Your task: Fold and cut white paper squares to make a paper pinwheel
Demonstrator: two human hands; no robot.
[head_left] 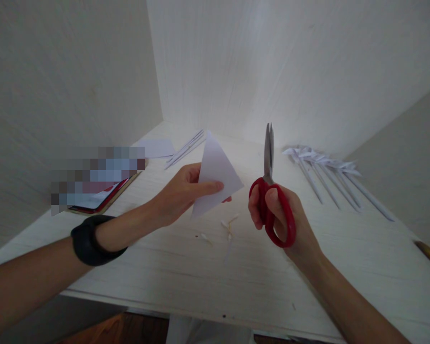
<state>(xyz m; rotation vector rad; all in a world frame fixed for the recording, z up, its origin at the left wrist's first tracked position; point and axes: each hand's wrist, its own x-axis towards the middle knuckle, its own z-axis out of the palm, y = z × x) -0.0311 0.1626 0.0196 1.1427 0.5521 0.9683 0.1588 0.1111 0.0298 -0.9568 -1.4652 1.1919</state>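
Note:
My left hand (181,193) pinches a folded white paper triangle (217,174) between thumb and fingers and holds it above the white table (236,267). A dark band sits on that wrist. My right hand (283,217) grips red-handled scissors (270,191) with fingers through the loops. The blades point up and are almost closed, just right of the paper and apart from it. Small paper scraps (227,227) lie on the table below the two hands.
Several paper pinwheels on rolled paper sticks (326,172) lie at the back right. Thin paper strips (186,149) and a white sheet (157,147) lie at the back left. A red-edged flat object (100,199) rests at the left. White walls enclose the table's corner.

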